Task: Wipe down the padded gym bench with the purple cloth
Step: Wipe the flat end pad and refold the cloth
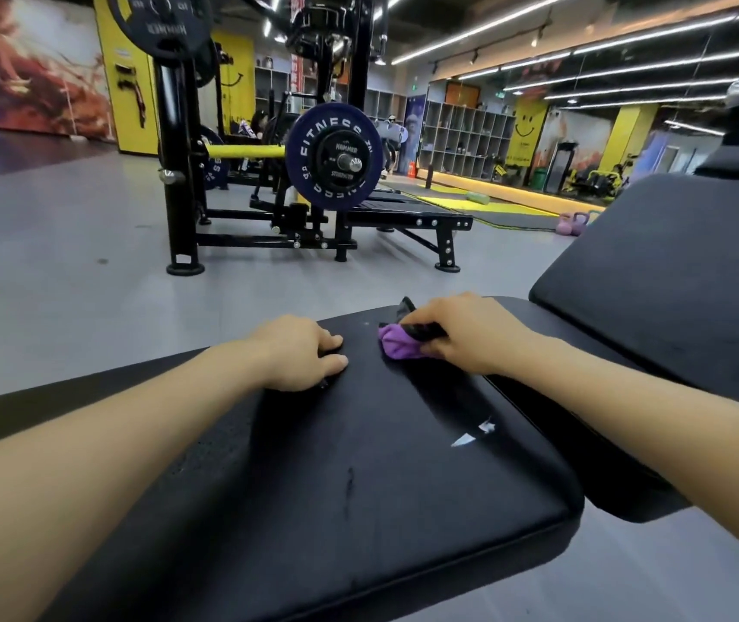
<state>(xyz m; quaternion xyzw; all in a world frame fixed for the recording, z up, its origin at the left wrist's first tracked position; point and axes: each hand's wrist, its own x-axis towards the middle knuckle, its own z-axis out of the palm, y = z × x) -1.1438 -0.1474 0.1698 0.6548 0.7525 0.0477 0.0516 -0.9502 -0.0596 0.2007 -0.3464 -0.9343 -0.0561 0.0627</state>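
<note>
A black padded gym bench fills the lower middle of the head view, its surface scuffed with small white tears. My right hand grips a bunched purple cloth with a black part and presses it on the far end of the seat pad. My left hand rests on the pad to the left of the cloth, its fingers curled down against the surface and holding nothing. A raised black backrest pad rises to the right.
A black rack with a yellow bar and a blue weight plate stands on the grey floor beyond the bench. Pink kettlebells, yellow mats and cubby shelves lie farther back right.
</note>
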